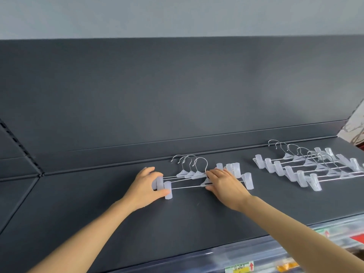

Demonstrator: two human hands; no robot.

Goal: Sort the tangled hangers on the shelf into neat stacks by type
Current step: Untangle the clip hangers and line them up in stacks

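Price strip [239,269] at the front lip, then the dark shelf [137,223] we reach across. Our left hand [146,186] curls round the clip ends of the middle hanger stack [194,175]; our right hand [224,184] lies flat, fingers straight, pressing its centre. Fanned second stack [278,168] sits well apart to the right. No tangle visible; we judge sorting nearly done, only squaring this stack left
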